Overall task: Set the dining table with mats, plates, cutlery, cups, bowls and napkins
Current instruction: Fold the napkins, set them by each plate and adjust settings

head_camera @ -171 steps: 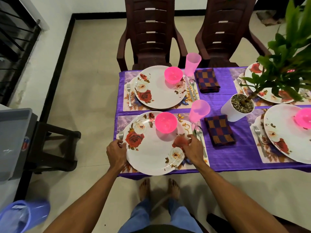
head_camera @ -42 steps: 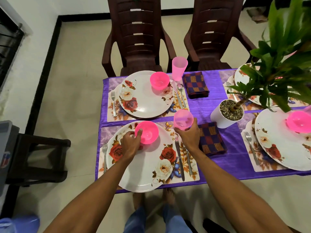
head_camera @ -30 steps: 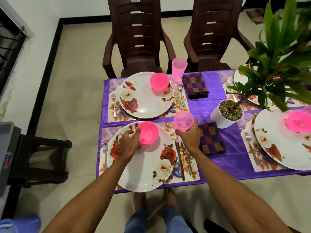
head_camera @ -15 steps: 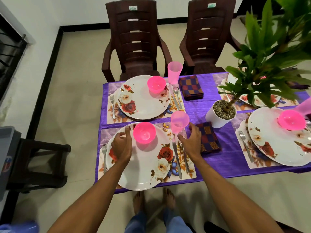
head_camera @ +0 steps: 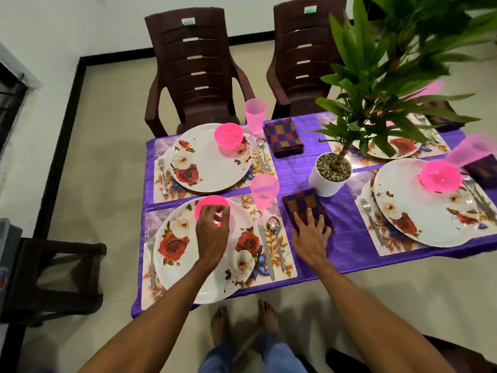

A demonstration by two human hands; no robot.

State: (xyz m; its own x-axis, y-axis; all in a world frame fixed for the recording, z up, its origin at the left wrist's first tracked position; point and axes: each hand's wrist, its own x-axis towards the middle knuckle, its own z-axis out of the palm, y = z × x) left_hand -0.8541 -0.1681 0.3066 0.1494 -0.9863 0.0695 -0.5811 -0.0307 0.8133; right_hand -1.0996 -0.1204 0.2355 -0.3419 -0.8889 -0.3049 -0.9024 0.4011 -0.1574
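Note:
The near-left place setting has a floral mat [head_camera: 285,267], a white rose-patterned plate [head_camera: 177,246], a fork [head_camera: 152,254], a knife [head_camera: 265,246] and a spoon [head_camera: 274,230]. My left hand [head_camera: 212,232] curls its fingers over the pink bowl [head_camera: 208,204] on that plate. A pink cup [head_camera: 264,191] stands free beside the plate. My right hand [head_camera: 310,232] lies flat with spread fingers on the checked napkin [head_camera: 302,203].
Three more settings with plates, pink bowls, cups and napkins fill the purple table [head_camera: 347,230]. A potted plant [head_camera: 332,173] stands mid-table, leaves overhanging the right side. Two brown chairs [head_camera: 196,68] stand at the far edge. A dark stool [head_camera: 53,275] is on the left.
My right hand has let go of the pink cup and moved right onto the checked napkin. My left hand has shifted from the plate's edge onto the pink bowl.

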